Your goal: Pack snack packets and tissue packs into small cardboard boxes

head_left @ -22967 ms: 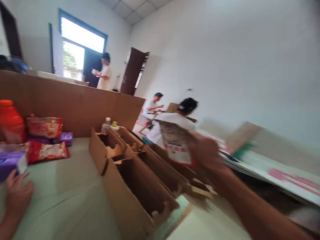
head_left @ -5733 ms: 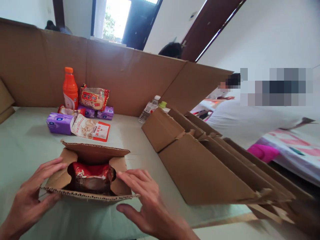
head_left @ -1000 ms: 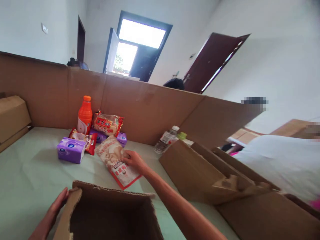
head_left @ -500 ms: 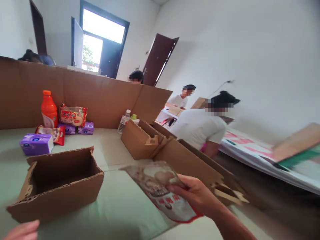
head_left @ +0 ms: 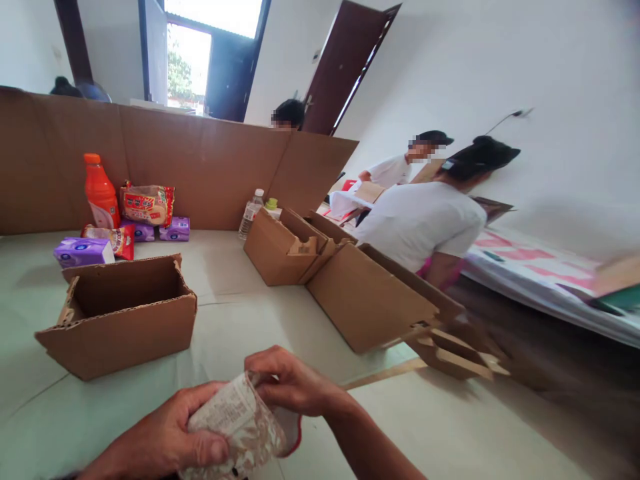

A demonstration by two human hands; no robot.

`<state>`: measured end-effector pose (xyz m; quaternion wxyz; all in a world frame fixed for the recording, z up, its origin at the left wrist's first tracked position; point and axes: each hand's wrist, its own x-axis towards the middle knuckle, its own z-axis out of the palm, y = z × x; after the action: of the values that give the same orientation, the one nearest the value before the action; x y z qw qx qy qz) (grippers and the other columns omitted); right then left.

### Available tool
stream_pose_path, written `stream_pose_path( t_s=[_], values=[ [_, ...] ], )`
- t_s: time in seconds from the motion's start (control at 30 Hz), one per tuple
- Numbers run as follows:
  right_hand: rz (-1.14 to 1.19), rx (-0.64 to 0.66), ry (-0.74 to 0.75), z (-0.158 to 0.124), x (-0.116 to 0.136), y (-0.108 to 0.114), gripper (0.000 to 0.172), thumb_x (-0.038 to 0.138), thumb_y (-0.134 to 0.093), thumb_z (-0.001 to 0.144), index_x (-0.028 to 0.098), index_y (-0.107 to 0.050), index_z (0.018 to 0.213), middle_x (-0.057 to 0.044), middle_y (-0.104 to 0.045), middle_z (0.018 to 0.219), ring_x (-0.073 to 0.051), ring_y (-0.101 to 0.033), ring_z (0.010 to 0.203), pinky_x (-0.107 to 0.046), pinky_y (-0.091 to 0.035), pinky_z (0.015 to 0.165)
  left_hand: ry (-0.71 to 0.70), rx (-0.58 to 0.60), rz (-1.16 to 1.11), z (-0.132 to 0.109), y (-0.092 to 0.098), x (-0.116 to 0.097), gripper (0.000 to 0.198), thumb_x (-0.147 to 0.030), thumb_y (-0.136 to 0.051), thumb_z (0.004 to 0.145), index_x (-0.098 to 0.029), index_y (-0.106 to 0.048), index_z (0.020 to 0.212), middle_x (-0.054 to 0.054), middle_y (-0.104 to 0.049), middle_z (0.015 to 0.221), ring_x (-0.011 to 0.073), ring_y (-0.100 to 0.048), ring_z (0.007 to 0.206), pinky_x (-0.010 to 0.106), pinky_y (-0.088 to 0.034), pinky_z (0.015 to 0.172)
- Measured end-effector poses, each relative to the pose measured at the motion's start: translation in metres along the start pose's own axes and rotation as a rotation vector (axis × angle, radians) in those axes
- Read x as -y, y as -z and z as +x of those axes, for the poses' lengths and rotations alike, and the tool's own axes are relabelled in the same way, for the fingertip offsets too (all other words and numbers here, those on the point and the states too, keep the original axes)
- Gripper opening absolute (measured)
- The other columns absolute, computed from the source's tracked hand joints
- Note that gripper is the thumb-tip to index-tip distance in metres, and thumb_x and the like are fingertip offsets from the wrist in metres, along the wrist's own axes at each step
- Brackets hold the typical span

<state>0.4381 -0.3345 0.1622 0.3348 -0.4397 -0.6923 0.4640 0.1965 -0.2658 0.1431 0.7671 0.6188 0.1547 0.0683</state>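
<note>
Both hands hold one printed food pouch low over the front of the table, its beige, text-covered side facing me and a red edge at its right. My left hand is closed around its left side, thumb across the front. At the upper right end, my right hand grips the pouch with bent fingers, partly hidden behind it. The pouch looks bent or folded. Beyond my left hand stands an open cardboard box, its inside dark.
Behind the box are an orange bottle, snack packets and purple tissue packs. A clear bottle stands by cardboard boxes along the right. A cardboard wall closes the back. A person in white sits beyond the boxes.
The pouch has moved left and toward me in my right hand and now shows another side. My left hand has come in from the lower left and taken hold of it. The view has tilted down.
</note>
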Motion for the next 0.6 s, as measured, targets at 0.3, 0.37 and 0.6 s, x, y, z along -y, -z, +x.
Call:
stream_pose_path(
  t_s=[0.3,0.37,0.6],
  values=[
    [0.452,-0.085,-0.151,0.008,-0.011,-0.011,0.062,0.075,-0.069,0.071,0.014,-0.067,0.079,-0.001,-0.058,0.073,-0.015,-0.053,0.071,-0.027,-0.045,0.068,0.04,-0.263,-0.06,-0.001,0.001,0.015,0.054,-0.067,-0.065,0.081,-0.014,-0.061,0.093,0.004,-0.061,0.082,0.0161,-0.054,0.073,0.027,-0.046,0.069],
    [0.473,0.005,-0.203,0.011,-0.01,-0.018,0.064,0.074,-0.077,0.061,0.014,-0.068,0.08,-0.001,-0.06,0.075,-0.016,-0.054,0.073,-0.027,-0.045,0.069,0.036,-0.29,0.064,0.0,0.001,0.019,0.052,-0.067,-0.057,0.085,-0.015,-0.058,0.085,0.002,-0.056,0.076,0.0141,-0.049,0.067,0.025,-0.041,0.062],
    [0.16,-0.092,-0.323,0.012,-0.005,-0.039,0.047,0.061,-0.07,0.077,0.016,-0.068,0.067,0.0,-0.056,0.06,-0.012,-0.049,0.057,-0.023,-0.045,0.056,-0.026,-0.407,0.603,-0.017,0.01,0.021,0.026,-0.045,-0.064,0.085,-0.019,-0.066,0.082,-0.001,-0.063,0.067,0.0151,-0.056,0.063,0.024,-0.041,0.056]
  ],
)
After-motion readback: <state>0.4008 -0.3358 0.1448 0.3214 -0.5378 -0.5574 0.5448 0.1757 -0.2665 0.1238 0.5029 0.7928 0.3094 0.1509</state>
